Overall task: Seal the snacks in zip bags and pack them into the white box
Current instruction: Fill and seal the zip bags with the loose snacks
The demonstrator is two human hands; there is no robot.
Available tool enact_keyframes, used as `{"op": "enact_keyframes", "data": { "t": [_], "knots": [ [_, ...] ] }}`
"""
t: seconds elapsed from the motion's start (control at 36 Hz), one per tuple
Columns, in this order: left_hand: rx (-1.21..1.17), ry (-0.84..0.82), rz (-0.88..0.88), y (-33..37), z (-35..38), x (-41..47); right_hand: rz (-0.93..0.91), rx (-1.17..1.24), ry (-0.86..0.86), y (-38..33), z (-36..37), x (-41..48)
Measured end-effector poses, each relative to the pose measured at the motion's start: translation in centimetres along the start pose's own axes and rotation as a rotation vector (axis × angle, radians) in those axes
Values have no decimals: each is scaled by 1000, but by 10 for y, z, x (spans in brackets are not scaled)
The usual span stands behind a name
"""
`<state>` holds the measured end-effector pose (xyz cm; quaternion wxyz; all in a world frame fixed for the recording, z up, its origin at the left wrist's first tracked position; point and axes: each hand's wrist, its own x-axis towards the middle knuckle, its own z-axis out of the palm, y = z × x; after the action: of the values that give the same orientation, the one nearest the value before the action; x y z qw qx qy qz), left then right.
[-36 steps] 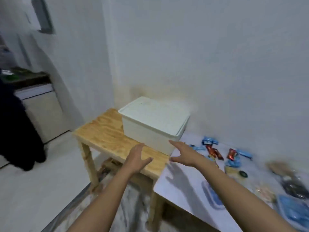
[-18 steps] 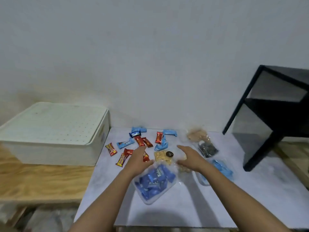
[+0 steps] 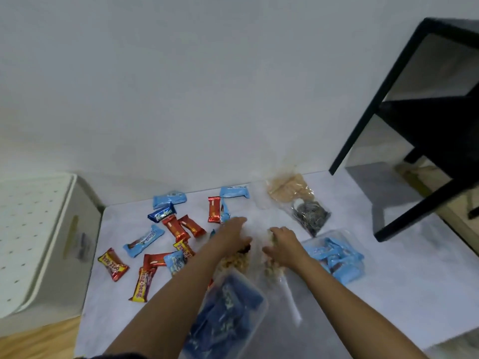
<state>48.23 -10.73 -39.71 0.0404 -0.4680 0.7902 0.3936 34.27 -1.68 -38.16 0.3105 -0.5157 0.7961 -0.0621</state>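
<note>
Motion blur smears the left hand (image 3: 234, 235) and right hand (image 3: 283, 246), so whether their fingers grip anything cannot be told. Under both hands, a clear bag of pale snacks (image 3: 239, 263) is partly hidden. Far left of the left hand, the white box (image 3: 46, 242) is cut off by the frame's edge.
</note>
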Motion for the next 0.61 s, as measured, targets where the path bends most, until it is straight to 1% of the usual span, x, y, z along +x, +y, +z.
{"op": "enact_keyframes", "data": {
  "t": [0.06, 0.14, 0.19, 0.36, 0.5, 0.61],
  "knots": [
    [5, -46, -5, 3, 5, 15, 5, -39, 16, 2, 2, 8],
    [-8, -92, -13, 5, 12, 32, 21, -136, -6, 6, 2, 21],
    [-39, -95, -13, 6, 15, 38, 20, -136, -22, 9, 2, 28],
    [-235, 44, -38, 1, 12, 43, -19, 26, -5, 14, 2, 39],
    [-432, 122, 42, 5, -13, 17, -150, 226, -122, 5, -23, 39],
    [-627, 231, 70, 8, -35, -10, -253, 314, -143, -7, -56, 37]
  ]
}}
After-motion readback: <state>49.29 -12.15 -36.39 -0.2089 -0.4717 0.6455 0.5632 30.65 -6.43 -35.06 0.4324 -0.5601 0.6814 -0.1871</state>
